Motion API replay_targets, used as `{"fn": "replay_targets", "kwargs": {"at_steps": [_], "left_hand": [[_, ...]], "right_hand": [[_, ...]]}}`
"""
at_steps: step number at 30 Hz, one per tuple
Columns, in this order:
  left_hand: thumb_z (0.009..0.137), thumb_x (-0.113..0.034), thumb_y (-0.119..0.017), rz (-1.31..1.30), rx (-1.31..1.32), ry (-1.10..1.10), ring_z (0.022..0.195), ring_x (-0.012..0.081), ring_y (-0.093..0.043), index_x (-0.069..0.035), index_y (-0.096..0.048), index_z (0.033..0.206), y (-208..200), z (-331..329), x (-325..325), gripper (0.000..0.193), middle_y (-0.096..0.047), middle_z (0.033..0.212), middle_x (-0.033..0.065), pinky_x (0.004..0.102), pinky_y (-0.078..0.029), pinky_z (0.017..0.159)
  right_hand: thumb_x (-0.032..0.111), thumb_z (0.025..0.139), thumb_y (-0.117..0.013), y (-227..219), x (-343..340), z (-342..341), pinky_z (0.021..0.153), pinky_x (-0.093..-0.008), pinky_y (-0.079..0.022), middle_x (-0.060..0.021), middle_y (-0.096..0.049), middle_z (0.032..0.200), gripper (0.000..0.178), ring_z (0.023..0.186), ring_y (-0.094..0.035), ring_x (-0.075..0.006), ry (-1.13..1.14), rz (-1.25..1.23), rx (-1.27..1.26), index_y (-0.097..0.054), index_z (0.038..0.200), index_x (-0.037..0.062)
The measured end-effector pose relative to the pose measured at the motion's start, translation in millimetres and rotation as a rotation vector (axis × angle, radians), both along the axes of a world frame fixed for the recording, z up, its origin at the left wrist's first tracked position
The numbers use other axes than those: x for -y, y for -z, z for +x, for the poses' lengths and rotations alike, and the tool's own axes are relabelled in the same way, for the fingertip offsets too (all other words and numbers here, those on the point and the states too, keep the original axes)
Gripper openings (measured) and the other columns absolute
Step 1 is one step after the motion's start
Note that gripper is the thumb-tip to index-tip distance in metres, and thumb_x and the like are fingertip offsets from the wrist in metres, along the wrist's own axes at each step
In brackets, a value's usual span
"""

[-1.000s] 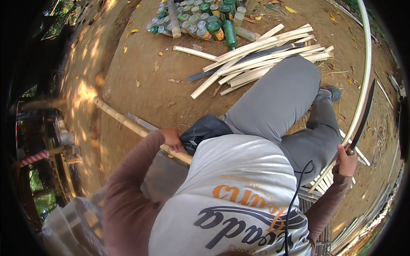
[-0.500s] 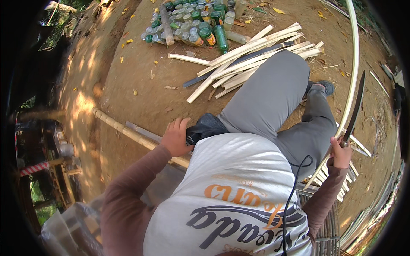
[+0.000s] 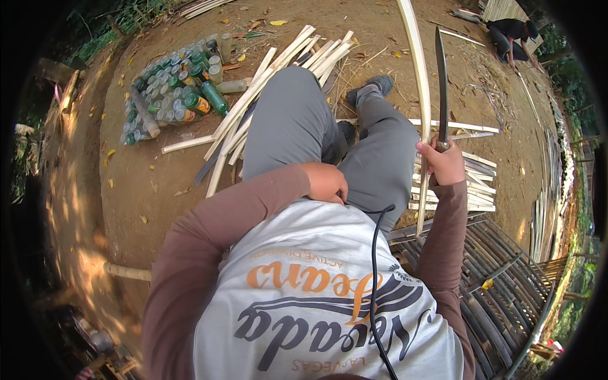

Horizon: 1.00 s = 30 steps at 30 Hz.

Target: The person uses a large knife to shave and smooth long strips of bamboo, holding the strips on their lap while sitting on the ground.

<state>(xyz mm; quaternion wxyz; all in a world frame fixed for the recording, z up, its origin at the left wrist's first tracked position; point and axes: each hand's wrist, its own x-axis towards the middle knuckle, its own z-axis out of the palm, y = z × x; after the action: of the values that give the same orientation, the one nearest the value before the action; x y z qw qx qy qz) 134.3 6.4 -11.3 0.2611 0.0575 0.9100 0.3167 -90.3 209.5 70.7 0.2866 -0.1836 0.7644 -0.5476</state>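
Note:
My right hand [image 3: 446,166] is closed round the handle of a machete [image 3: 442,88], whose long dark blade points away from me. Its thumb side also pins a long pale bamboo strip [image 3: 418,63], which runs beside the blade past the far edge of view. The strip's lower end comes down by my right thigh. My left hand [image 3: 326,182] lies at my lap against the grey trousers [image 3: 278,120], fingers curled under. Whatever those fingers grip, if anything, is hidden.
Split bamboo strips [image 3: 259,82] lie piled beyond my left leg, and more strips [image 3: 481,183] to the right. Bottles [image 3: 171,95] cluster at the far left. A slatted bamboo bench [image 3: 494,297] is at lower right. Another person [image 3: 510,41] bends down at far right.
My left hand has come from the dark cloth at my left hip across to my lap. My view has swung right; the right hand still holds the machete and the strip.

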Motion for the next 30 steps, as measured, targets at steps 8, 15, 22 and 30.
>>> {"fn": "replay_targets", "kwargs": {"at_steps": [8,15,22,30], "left_hand": [[0.106,-0.038,-0.063,0.277,0.19,0.069,0.109,0.0287,-0.071,-0.006,-0.073,0.121,6,-13,3,0.037,-0.077,0.114,0.0126,0.0402,-0.054,0.097],[0.111,-0.031,-0.053,0.383,0.336,-0.453,0.074,0.0093,-0.068,-0.005,-0.071,0.115,-98,53,72,0.031,-0.074,0.09,0.0039,0.0269,-0.056,0.066],[0.113,-0.033,-0.051,0.526,0.391,-0.743,0.082,0.0169,-0.073,-0.001,-0.063,0.129,-176,177,106,0.038,-0.075,0.096,0.0089,0.0307,-0.058,0.072],[0.108,-0.04,-0.059,0.185,-0.005,-0.253,0.114,0.0387,-0.069,-0.001,-0.062,0.137,-88,78,57,0.049,-0.073,0.122,0.0213,0.0457,-0.054,0.1]], "right_hand": [[0.01,0.087,-0.087,-1,-44,9,0.05,-0.0239,-0.035,0.0036,-0.054,0.068,0.032,0.055,-0.047,-0.0059,0.148,0.011,0.028,-0.055,0.089,0.0088],[0.013,0.088,-0.087,25,-60,-4,0.049,-0.0252,-0.037,0.0019,-0.058,0.067,0.031,0.052,-0.049,-0.0079,0.134,0.007,0.045,-0.056,0.086,0.0089],[0.017,0.091,-0.084,54,-58,-26,0.047,-0.0256,-0.036,0.0016,-0.055,0.062,0.031,0.049,-0.049,-0.0075,0.049,0.11,-0.052,-0.055,0.083,0.0089],[0.01,0.089,-0.086,45,-47,-38,0.049,-0.0243,-0.032,0.0048,-0.053,0.066,0.033,0.05,-0.045,-0.0056,0.131,0.1,-0.068,-0.054,0.084,0.0103]]}}
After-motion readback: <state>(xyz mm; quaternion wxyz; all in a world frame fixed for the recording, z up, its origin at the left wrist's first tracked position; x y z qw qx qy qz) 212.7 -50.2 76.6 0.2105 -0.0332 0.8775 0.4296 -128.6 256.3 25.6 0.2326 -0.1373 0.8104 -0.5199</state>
